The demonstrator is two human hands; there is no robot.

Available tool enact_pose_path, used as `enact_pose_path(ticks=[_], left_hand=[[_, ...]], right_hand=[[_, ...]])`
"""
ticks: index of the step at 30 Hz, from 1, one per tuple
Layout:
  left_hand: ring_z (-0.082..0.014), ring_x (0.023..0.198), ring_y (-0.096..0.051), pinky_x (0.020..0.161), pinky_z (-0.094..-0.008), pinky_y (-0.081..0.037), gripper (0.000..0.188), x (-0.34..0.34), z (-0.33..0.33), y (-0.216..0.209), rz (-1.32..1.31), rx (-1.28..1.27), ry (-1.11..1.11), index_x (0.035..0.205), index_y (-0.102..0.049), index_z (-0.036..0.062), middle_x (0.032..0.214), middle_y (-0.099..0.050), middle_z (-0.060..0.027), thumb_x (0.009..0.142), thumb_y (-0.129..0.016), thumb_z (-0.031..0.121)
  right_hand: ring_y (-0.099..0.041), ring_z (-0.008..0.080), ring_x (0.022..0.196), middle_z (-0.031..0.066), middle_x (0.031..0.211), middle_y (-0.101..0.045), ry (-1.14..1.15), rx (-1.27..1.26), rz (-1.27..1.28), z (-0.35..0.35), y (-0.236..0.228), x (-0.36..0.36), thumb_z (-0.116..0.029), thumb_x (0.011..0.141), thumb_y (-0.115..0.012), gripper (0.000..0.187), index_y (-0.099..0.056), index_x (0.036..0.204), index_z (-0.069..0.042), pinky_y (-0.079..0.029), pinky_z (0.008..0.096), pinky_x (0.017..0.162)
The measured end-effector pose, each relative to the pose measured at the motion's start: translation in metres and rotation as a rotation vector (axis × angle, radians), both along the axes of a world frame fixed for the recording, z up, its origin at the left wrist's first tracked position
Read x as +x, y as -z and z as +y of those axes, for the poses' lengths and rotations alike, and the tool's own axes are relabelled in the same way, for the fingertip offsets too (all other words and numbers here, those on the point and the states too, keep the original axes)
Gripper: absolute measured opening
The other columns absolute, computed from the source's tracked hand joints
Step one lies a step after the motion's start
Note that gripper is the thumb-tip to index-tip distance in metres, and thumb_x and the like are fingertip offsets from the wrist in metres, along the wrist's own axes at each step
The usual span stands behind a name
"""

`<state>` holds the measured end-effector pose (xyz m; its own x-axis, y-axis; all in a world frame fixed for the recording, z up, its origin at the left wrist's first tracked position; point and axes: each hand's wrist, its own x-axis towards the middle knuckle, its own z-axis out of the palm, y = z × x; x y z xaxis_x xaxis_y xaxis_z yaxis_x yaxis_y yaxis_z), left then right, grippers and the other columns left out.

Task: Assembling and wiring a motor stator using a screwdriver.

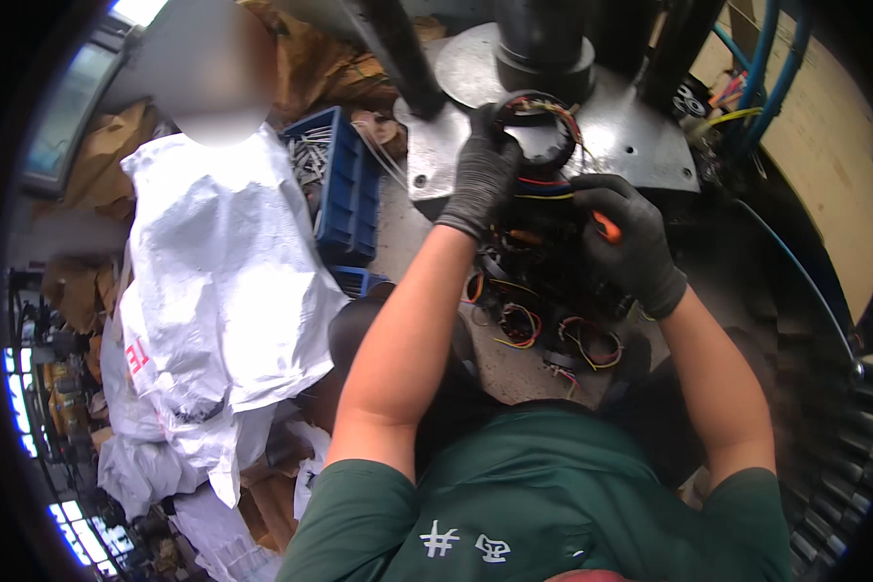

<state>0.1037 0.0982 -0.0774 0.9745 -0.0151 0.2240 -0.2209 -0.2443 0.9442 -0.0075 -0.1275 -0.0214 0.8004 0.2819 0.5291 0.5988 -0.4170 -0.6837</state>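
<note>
My left hand (485,170), in a dark glove, is closed on the left side of a ring-shaped motor stator (551,145) with coloured wires at its top. The stator is at the front of a shiny metal press plate (640,141). Red, blue and yellow wires (545,190) run from its near side toward my right hand (630,238). That hand, gloved too, is closed around an orange-handled tool (607,228); the tool's working end is hidden. Its fingertips are at the wires, but whether they pinch them I cannot tell.
Below my hands lie several more stators (590,341) with loose wires. A blue crate (347,194) of metal pins stands left of the press. White sacks (228,281) fill the left side. The thick press column (545,58) rises behind the plate, with blue hoses (781,78) at right.
</note>
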Motion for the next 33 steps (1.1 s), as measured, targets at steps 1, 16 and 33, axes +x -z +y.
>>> enact_pose_path(ticks=[1,16,33], left_hand=[[-0.0433,0.111,-0.068,0.096,-0.0484,-0.054,0.056,-0.003,-0.002,-0.006,-0.003,0.08,-0.014,0.144,-0.045,0.0088,0.119,-0.067,-0.0247,0.089,-0.051,-0.002],[-0.0193,0.086,-0.068,0.082,-0.036,-0.056,0.022,-0.02,-0.023,0.008,0.258,-1.627,0.32,0.11,-0.059,0.0122,0.101,-0.069,-0.0074,0.107,-0.054,0.033],[-0.0168,0.09,-0.066,0.081,-0.0359,-0.055,0.016,-0.048,0.113,0.001,-0.31,-1.1,-0.12,0.114,-0.065,0.0136,0.098,-0.069,-0.0028,0.104,-0.062,0.025]], right_hand=[[-0.073,0.0378,0.103,0.018,0.118,-0.071,0.008,-0.031,-0.006,0.004,0.001,0.003,0.002,0.078,-0.071,0.029,-0.07,0.106,-0.002,-0.058,0.0408,0.089],[-0.065,0.0195,0.107,0.0097,0.116,-0.07,-0.333,0.213,0.312,-0.014,0.039,0.027,-0.022,0.106,-0.057,0.033,-0.066,0.126,0.003,-0.052,0.0341,0.098],[-0.066,0.0266,0.101,0.0087,0.106,-0.071,-0.331,-0.542,-0.636,0.077,-0.027,-0.008,-0.037,0.105,-0.053,0.038,-0.071,0.11,-0.003,-0.052,0.046,0.097]])
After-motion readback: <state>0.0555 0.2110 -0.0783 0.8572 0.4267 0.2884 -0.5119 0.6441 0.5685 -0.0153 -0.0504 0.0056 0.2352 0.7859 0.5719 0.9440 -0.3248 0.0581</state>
